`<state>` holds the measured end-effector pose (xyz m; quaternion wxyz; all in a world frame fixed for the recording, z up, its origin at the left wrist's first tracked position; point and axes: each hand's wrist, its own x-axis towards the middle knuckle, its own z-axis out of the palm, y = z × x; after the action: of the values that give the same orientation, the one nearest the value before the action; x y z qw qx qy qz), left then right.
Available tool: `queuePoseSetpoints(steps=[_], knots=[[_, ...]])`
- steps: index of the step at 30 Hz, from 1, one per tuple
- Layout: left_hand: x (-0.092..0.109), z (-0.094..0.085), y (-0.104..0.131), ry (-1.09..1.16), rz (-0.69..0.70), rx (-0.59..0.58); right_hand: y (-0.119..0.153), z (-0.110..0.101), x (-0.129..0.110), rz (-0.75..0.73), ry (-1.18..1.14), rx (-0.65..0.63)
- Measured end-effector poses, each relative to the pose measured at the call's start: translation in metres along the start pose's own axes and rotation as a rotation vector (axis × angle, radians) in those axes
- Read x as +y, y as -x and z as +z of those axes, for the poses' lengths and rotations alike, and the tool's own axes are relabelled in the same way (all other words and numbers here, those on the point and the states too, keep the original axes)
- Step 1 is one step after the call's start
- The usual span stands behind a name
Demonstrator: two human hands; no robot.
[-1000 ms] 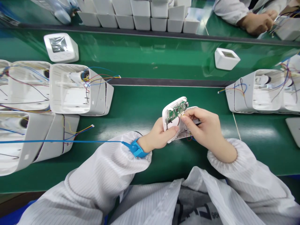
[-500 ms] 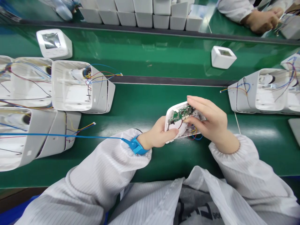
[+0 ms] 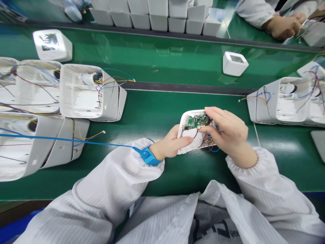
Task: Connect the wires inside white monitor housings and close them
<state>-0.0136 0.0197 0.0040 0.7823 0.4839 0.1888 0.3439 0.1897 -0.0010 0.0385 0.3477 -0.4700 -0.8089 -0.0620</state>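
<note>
In front of me I hold a white plastic cover (image 3: 191, 139) with its inner side turned up. A green circuit board (image 3: 196, 121) is fitted along its upper part, and thin red and blue wires (image 3: 210, 147) show under my right palm. My left hand (image 3: 175, 140) is closed on the cover's left edge, thumb on top. My right hand (image 3: 228, 130) grips the right part, fingers over the top edge and thumb at the board's lower edge. What lies beneath the right hand is hidden. A blue wrist strap (image 3: 148, 156) with a cord sits on my left wrist.
White housings (image 3: 111, 101) with loose wires stand at the left; similar housings (image 3: 266, 101) stand at the right. Two small white units with screens, one at the left (image 3: 61, 47) and one at the right (image 3: 235, 63), rest beyond. Across the bench are stacked white boxes (image 3: 158, 22) and another person's hands (image 3: 284, 27).
The cover has tilted so its inner side and board show more fully. Both hands keep their grip with little movement. The two small screen units have shifted slightly left in view.
</note>
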Motion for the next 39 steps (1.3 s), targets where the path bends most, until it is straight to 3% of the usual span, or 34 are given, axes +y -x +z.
queuePoseSetpoints(steps=[7,16,21,24,26,29,31,33,36,39], knots=[[-0.003,-0.002,0.0,0.003,-0.024,0.072,-0.004,0.001,0.0,-0.016,-0.086,-0.03],[0.001,0.005,-0.002,0.175,-0.124,0.071,-0.002,0.005,-0.002,0.026,0.025,-0.037],[0.001,0.003,-0.001,0.107,-0.101,0.073,-0.004,0.004,0.004,0.138,-0.232,-0.035],[0.011,-0.005,-0.004,-0.07,-0.026,0.049,-0.001,-0.003,0.004,0.315,-0.457,-0.113],[0.021,-0.013,-0.007,-0.193,0.066,0.014,0.0,-0.009,0.001,0.356,-0.536,-0.086],[0.03,-0.026,-0.012,-0.311,0.302,0.035,-0.001,-0.017,-0.003,0.227,-0.561,0.13],[0.029,-0.03,-0.014,-0.459,0.389,0.117,-0.004,-0.018,-0.005,0.054,-0.463,0.159],[0.023,-0.029,-0.015,-0.669,0.372,0.152,-0.005,-0.014,-0.007,-0.12,-0.277,0.063],[0.01,-0.019,-0.013,-0.903,0.259,0.081,-0.004,-0.004,-0.013,-0.314,-0.113,-0.085],[0.002,-0.009,-0.011,-0.951,0.197,0.069,-0.004,0.0,-0.013,-0.331,-0.094,-0.164]])
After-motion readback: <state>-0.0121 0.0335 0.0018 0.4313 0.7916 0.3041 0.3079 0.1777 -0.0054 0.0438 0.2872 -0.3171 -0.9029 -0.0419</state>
